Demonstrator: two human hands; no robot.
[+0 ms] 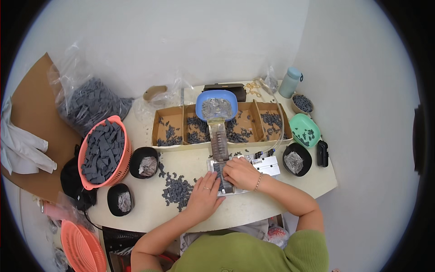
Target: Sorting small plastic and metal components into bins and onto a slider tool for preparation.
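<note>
My left hand [205, 194] lies flat on the table, fingers spread, beside a loose heap of small dark grey parts [177, 189] and touching the left edge of a metal fixture [220, 174]. My right hand [241, 173] rests curled on top of that fixture, fingers pressing on the dark parts in its track. Whether it grips one is hidden. A clear chute [219, 144] slopes down to the fixture from a blue bowl [216, 105] filled with small parts.
A cardboard tray [159, 127] with compartments of grey parts stands behind the fixture. At the left are an orange basket of grey parts [105, 152], two black bowls [144, 162] and a plastic bag. A green bowl [304, 129], black bowl [297, 158] and bottle [290, 82] stand right.
</note>
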